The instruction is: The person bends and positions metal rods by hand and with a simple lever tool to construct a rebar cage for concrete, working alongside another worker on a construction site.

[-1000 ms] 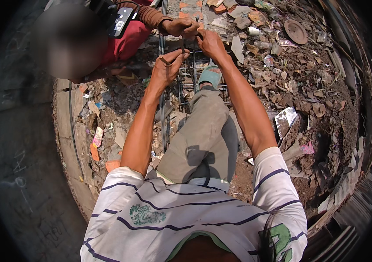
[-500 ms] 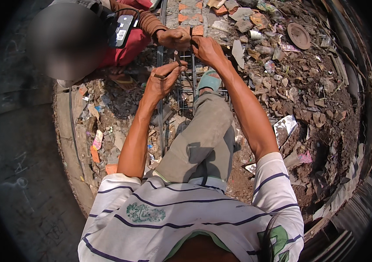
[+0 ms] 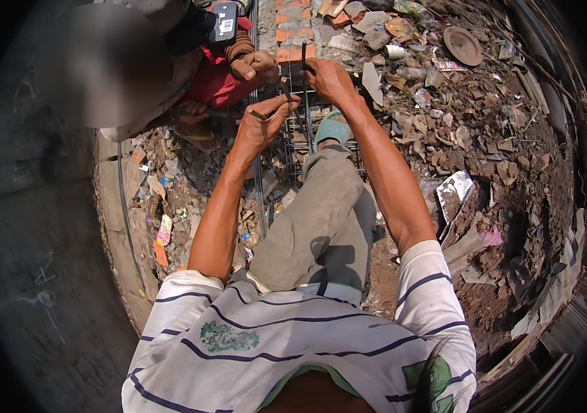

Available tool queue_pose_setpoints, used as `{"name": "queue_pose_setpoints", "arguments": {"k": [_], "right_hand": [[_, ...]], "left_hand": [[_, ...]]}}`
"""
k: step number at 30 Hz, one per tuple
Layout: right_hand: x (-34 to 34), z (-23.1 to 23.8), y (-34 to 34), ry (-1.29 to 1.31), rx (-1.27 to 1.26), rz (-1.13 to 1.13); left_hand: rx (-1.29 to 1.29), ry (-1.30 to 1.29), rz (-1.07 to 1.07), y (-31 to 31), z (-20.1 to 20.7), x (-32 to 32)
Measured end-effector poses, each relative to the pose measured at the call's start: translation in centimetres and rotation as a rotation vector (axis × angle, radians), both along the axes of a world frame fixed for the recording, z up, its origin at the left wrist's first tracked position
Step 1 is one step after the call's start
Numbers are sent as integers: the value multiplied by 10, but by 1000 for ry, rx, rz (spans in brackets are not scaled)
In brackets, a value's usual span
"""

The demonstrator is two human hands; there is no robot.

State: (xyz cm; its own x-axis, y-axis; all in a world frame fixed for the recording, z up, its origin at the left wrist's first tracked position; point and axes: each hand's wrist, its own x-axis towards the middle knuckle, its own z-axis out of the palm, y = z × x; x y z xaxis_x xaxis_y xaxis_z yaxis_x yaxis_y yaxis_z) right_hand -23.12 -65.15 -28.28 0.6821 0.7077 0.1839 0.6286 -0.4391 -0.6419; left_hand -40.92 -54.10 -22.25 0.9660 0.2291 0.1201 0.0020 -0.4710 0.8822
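L hand is curled round a short rod, its stub seen at the thumb side; a dark strip is seen by the fingertips, but whether it's the same piece can't be told. R hand is wrapped round a dark bar, held approx. upright w/ its top end poking up past the fingers. Both are held above the steel grid, L one lower & nearer the body. Co-worker's hand, fingers bent in, is held just L of the bar, apart from it; whether anything's gripped there can't be told. Green sandal is seen over the grid's R part, below R hand. Long bars are laid L of the trouser leg. Bricks are seen beyond the bar; rubble w/ a brown disc in it is strewn on the R.
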Motion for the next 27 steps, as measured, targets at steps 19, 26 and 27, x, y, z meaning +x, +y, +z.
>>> {"name": "queue_pose_setpoints", "arguments": {"k": [19,26,27], "right_hand": [[8,3,5,-40,-20,116],[24,13,-23,3,-193,38],[28,15,-31,11,-196,42]], "left_hand": [[21,8,-18,8,-3,-3],[106,11,-86,-17,10,14],[85,-4,-95,-24,11,19]]}}
